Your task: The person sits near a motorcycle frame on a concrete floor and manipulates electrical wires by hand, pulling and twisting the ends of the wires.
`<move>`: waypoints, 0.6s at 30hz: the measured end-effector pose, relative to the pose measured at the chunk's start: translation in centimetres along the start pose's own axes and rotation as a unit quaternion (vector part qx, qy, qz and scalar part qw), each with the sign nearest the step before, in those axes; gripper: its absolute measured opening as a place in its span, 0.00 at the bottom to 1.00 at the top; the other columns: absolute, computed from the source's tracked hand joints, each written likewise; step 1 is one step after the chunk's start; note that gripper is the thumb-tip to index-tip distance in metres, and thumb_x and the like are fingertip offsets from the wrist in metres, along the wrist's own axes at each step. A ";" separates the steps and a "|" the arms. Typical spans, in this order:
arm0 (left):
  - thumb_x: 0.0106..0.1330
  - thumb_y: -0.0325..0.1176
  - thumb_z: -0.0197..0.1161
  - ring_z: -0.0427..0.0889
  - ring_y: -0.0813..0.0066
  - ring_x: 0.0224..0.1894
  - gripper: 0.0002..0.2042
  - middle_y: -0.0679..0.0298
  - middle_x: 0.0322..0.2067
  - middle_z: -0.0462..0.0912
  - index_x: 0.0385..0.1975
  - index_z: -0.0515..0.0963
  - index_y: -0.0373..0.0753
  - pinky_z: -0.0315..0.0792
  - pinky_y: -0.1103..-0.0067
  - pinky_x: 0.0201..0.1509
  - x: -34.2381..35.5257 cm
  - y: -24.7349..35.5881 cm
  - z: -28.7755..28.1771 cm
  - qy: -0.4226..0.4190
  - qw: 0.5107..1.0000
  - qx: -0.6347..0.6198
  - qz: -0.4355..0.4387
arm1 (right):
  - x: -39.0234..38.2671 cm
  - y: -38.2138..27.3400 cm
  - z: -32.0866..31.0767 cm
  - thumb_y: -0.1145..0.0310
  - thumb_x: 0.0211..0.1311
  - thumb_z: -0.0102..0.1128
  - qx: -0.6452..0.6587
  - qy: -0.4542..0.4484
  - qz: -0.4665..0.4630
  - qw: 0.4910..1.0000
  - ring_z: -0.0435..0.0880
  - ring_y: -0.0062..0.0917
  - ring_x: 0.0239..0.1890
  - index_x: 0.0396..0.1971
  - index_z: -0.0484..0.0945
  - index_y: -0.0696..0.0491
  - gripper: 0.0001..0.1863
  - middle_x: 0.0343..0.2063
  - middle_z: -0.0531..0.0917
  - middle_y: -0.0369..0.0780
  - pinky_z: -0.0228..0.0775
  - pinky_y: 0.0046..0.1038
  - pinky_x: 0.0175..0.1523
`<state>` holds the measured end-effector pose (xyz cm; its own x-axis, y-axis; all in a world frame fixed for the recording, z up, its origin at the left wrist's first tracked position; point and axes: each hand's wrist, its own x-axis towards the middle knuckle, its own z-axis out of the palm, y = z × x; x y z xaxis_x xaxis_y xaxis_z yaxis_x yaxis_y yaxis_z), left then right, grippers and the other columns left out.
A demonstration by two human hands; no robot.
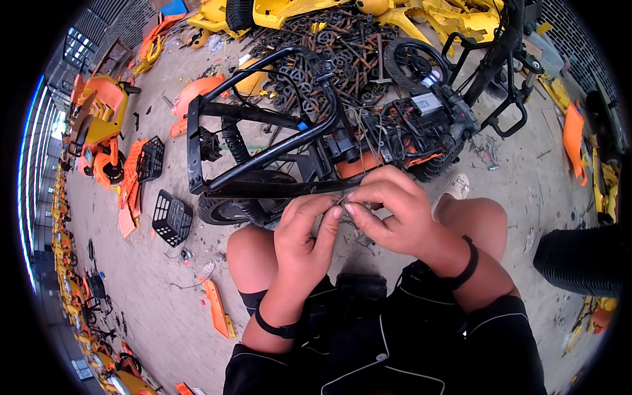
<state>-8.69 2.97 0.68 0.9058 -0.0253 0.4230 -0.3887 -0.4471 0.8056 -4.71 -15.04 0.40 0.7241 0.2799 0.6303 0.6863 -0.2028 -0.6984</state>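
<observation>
My left hand (306, 237) and my right hand (395, 217) meet at the centre, both pinching a small, thin piece (339, 201), apparently wire or metal, too small to name exactly. Just beyond my fingertips lies a stripped black vehicle frame (260, 183) with tubular bars, a coiled black spring, a wheel (220, 212) and an orange part. To its right, a jumble of wiring and a silver box (426, 103) sit on the chassis. Loose cables hang near my hands.
A heap of rusty metal parts (342, 52) and yellow panels (454, 16) lies behind. At left are black baskets (171, 217), orange-yellow scooter bodies (99, 125) and a long row of yellow scooters. A dark ribbed object (576, 262) stands at right, beside orange panels (573, 141).
</observation>
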 end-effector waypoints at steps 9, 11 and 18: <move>0.62 0.24 0.69 0.83 0.62 0.39 0.08 0.59 0.38 0.85 0.40 0.81 0.36 0.75 0.73 0.46 0.1 -0.2 -0.1 0.013 0.999 0.024 0.025 | 0.1 -0.3 0.7 0.71 0.54 0.74 0.014 0.020 0.012 1.000 0.82 0.28 0.28 0.33 0.83 0.53 0.09 0.31 0.81 0.38 0.75 0.27 0.31; 0.61 0.24 0.69 0.83 0.62 0.40 0.09 0.59 0.38 0.85 0.41 0.82 0.36 0.75 0.73 0.46 0.1 0.0 -0.2 0.015 0.999 0.027 0.027 | 0.2 -0.4 0.6 0.71 0.54 0.74 0.018 0.012 0.016 1.000 0.82 0.28 0.28 0.33 0.83 0.54 0.09 0.31 0.82 0.38 0.75 0.27 0.31; 0.61 0.21 0.68 0.83 0.67 0.40 0.09 0.58 0.38 0.84 0.41 0.82 0.33 0.77 0.77 0.45 0.0 0.1 -0.3 0.008 0.998 0.049 0.037 | 0.1 -0.3 0.8 0.70 0.54 0.74 0.015 0.005 0.020 1.000 0.83 0.28 0.29 0.35 0.83 0.54 0.10 0.33 0.82 0.38 0.75 0.27 0.32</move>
<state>-8.72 3.18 0.87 0.8726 -0.0480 0.4860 -0.4349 -0.5291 0.7287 -4.89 -14.20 0.43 0.7515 0.2630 0.6050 0.6547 -0.1846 -0.7330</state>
